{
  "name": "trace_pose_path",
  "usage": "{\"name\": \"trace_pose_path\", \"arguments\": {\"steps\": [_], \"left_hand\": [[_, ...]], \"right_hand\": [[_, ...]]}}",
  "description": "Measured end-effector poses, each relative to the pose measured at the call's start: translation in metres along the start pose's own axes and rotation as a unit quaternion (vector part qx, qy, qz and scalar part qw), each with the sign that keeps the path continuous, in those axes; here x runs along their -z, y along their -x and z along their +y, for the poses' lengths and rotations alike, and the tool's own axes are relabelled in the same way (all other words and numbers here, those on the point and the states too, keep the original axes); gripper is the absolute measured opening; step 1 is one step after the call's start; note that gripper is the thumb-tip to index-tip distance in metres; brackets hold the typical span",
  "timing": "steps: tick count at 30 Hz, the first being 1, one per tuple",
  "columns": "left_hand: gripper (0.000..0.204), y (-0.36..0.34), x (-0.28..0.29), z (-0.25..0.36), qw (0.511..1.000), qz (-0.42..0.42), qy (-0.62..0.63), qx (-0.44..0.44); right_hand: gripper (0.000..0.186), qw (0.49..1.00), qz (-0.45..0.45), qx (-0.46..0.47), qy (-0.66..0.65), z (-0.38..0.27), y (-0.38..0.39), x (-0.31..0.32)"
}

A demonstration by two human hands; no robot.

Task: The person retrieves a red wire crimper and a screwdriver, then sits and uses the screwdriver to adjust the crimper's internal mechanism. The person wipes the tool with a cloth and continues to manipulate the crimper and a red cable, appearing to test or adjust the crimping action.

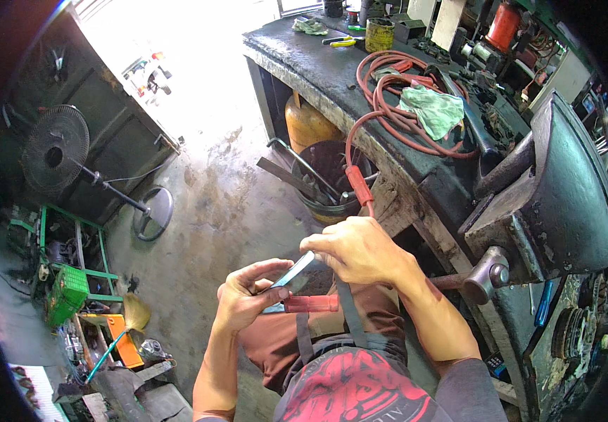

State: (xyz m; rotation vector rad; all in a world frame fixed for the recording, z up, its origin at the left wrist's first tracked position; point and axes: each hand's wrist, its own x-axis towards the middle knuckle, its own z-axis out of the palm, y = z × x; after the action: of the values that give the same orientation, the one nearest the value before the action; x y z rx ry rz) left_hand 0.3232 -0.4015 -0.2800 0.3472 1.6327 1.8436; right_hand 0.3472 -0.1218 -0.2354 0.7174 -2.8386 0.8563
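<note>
In front of my lap, my left hand [244, 292] pinches a flat, pale, bar-like thing [294, 270] between thumb and fingers. It slants up to the right; its exact kind does not show. Just under it a red handle-like piece [311, 304] sticks out to the right from beside the left hand; how it joins the bar is hidden. My right hand [364, 250] is curled at the bar's upper end, its fingertips against it and partly hidden. Behind that hand hangs a red cable clamp [359, 186] on a red cable [381, 116] coiled on the workbench.
A dark workbench [304, 53] with a large vise [543, 204] stands at the right. Below it are a black bucket [325, 204] of metal bars and an orange gas cylinder [309, 123]. At left stand a pedestal fan [54, 151], a green crate [68, 295] and a broom [135, 313].
</note>
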Motion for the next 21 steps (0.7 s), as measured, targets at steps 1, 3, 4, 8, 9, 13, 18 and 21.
{"name": "trace_pose_path", "arguments": {"steps": [1,3,4,8,9,13,18,21], "left_hand": [[0.053,0.003,-0.004,0.000,0.999,0.007,-0.032,-0.021],[0.052,0.007,-0.012,0.002,0.995,0.030,-0.086,-0.046],[0.047,0.007,-0.016,0.003,0.985,0.039,-0.139,-0.091],[0.036,0.017,-0.029,0.008,0.961,0.061,-0.266,-0.041],[0.036,0.018,-0.032,0.006,0.968,0.058,-0.242,-0.034],[0.039,0.016,-0.040,-0.007,0.997,0.035,-0.063,-0.027],[0.041,0.025,-0.048,-0.022,0.999,0.037,0.004,0.002],[0.041,0.034,-0.057,-0.024,0.998,0.057,0.003,0.010]], "right_hand": [[0.022,1.000,-0.004,0.004,0.005,0.000,0.000,0.000],[0.022,1.000,-0.014,0.009,0.014,-0.001,0.000,-0.002],[0.022,1.000,-0.013,0.009,0.016,-0.001,0.000,-0.003],[0.021,0.999,-0.016,0.012,0.031,0.000,-0.002,-0.003],[0.021,0.999,-0.023,0.010,0.037,0.001,-0.002,-0.002],[0.019,0.994,-0.099,-0.035,0.030,0.005,0.005,0.002],[0.016,0.999,-0.033,-0.027,0.013,0.002,0.028,-0.002],[0.016,0.999,0.016,-0.027,0.044,-0.004,0.042,-0.010]]}}
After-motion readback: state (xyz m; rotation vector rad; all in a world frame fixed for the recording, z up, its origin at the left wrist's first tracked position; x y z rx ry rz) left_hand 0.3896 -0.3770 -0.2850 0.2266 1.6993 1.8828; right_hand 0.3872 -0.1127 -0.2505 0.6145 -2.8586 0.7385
